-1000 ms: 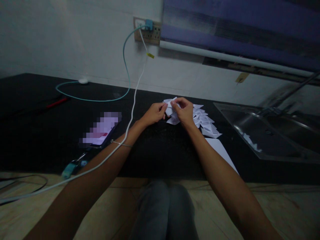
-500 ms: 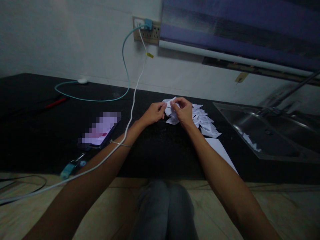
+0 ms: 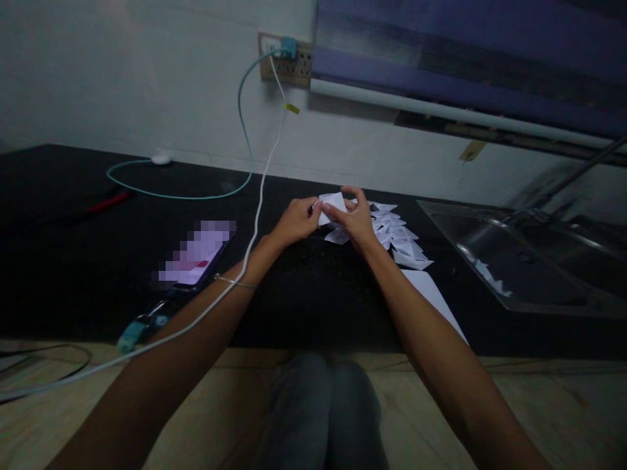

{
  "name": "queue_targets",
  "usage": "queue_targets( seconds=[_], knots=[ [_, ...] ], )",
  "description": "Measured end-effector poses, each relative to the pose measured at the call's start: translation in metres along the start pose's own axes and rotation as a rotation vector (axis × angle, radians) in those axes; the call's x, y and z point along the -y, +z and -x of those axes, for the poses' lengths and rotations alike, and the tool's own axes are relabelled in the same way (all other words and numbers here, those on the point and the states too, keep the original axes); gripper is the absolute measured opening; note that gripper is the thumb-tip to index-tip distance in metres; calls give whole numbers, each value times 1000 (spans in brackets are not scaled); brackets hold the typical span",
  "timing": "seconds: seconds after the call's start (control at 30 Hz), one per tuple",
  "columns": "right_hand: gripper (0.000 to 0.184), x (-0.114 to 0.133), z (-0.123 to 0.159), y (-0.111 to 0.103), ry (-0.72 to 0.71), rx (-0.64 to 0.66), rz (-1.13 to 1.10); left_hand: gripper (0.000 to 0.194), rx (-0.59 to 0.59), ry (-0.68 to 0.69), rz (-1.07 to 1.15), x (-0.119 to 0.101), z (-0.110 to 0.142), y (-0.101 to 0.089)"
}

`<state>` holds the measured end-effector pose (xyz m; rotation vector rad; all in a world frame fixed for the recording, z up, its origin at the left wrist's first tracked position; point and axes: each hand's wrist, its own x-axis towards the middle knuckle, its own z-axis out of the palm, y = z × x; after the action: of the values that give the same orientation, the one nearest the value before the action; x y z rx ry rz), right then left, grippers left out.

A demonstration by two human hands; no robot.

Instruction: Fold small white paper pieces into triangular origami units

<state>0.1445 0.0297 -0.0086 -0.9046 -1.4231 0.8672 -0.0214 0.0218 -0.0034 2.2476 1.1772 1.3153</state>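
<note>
A small folded white paper (image 3: 334, 203) is held up between my two hands over the dark counter. My left hand (image 3: 300, 219) is closed, pinching the paper's left edge between thumb and finger. With its thumb across the front, my right hand (image 3: 356, 219) grips the lower right part, its index finger raised behind. Just right of and beyond that hand lies a cluster of folded white paper pieces (image 3: 392, 228), pointed and overlapping; my right hand hides part of it. A flat white sheet (image 3: 434, 297) rests by my right forearm.
A phone (image 3: 198, 254) with a lit screen lies left of my left forearm. The white cable (image 3: 258, 225) runs from the wall socket (image 3: 298, 65) across that forearm. At the right is a metal sink (image 3: 509, 261). A teal cable (image 3: 186, 197) loops along the back left.
The folded paper has turned so that a flat, squarish face shows. My right thumb has shifted left across it, and the right index finger has lifted off its top.
</note>
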Motion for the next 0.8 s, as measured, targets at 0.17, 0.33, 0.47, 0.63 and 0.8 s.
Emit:
queue_targets(
  seconds=[0.17, 0.33, 0.47, 0.63, 0.8],
  knots=[
    [54, 8, 3, -2, 56, 65, 1, 32, 33, 32, -30, 0, 2, -3],
    [52, 10, 1, -10, 80, 110, -72, 37, -48, 2, 27, 0, -1, -3],
    [55, 11, 0, -14, 77, 166, -110, 37, -76, -38, 84, 1, -3, -5],
    [54, 9, -2, -15, 82, 156, -97, 36, -40, -100, 223, -2, -3, -6],
    [52, 3, -4, -13, -26, 62, -37, 25, -142, -151, 350, 0, -7, -7]
  ],
)
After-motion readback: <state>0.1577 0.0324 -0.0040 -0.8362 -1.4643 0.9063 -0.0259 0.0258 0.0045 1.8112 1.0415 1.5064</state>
